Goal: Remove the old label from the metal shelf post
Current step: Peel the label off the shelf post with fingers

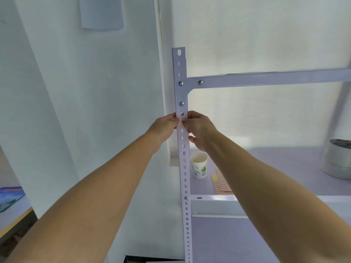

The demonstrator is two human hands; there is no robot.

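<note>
A white perforated metal shelf post (185,177) stands upright in the middle of the head view. A small white label (183,122) with red print is stuck on its front face below the corner bracket. My left hand (164,128) grips the post's left edge at the label's height, its fingertips touching the label. My right hand (199,130) is on the post's right side, with fingertips pinched at the label's right edge. Most of the label is hidden by my fingers, so I cannot tell whether any of it has lifted.
A paper cup (199,165) stands on the shelf board (284,168) just right of the post. A sheet of red-printed labels (221,184) lies beside it. A roll of tape (337,160) sits at the far right. A desk corner (11,207) shows at the left.
</note>
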